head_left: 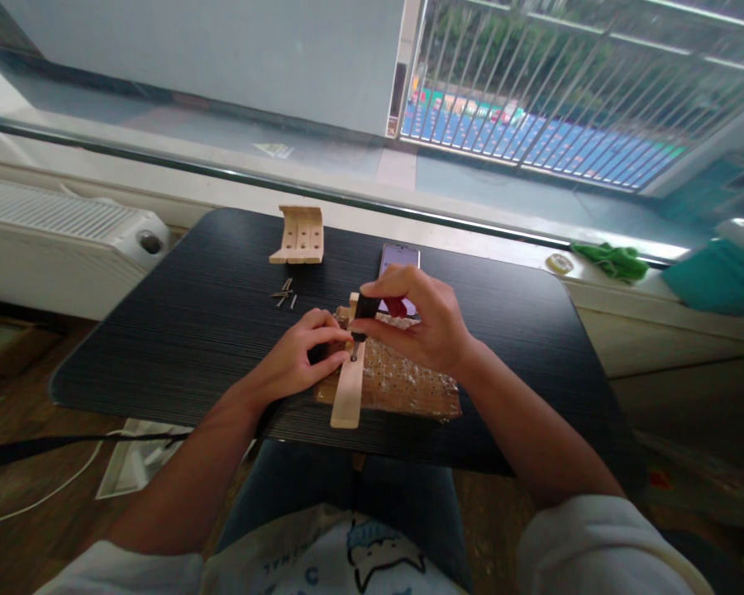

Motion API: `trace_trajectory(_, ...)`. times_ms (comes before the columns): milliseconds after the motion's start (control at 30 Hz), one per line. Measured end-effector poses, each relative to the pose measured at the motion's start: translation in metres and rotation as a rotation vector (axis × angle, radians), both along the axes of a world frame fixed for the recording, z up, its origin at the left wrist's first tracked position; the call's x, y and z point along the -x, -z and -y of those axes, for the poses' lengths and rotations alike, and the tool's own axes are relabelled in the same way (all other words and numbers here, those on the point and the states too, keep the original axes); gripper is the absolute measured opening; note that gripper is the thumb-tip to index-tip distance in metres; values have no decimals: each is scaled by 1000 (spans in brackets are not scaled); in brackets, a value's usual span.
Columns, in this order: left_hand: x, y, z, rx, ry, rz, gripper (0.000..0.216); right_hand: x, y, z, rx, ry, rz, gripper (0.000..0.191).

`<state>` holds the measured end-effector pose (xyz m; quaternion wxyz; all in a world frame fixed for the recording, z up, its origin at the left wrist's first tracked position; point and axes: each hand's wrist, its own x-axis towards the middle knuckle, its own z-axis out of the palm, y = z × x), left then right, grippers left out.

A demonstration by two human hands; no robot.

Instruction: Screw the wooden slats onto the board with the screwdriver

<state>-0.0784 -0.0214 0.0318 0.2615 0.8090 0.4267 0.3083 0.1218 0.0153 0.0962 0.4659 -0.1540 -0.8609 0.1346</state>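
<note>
Your right hand [422, 321] grips a black-handled screwdriver [367, 306], its shaft slanting down to the wooden slat [347, 401]; your left hand [302, 351] brings thumb and fingertips to the slat beside the tip, probably to keep it from shifting, though whether they pinch or only press, you cannot tell from here; the slat lies over the left part of the wrapped package [409, 382], which seems to serve as a raised support, its near end jutting past the package toward you; the wrapping hides any contents.

Beyond the package lies a phone [400, 254]; left of it and farther off, loose screws [283, 291] lie on the desk [211, 314], perhaps within easy reach, with a curved wooden piece [302, 235] with holes beyond them; below and left of the package, under desk height, a white tray [115, 475] holds pale pieces [140, 467], too unclear to name.
</note>
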Motion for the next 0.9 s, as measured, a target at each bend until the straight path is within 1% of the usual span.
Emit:
trace_trajectory(400,0,1,0,14,-16,-2,21,2,-3,2,-120,80,17,16)
trace_trajectory(667,0,0,-1,-8,-6,1,19,3,-1,3,-111,61,7,17)
trace_trajectory(900,0,-1,0,18,-20,-11,19,1,-2,1,-109,17,16,19)
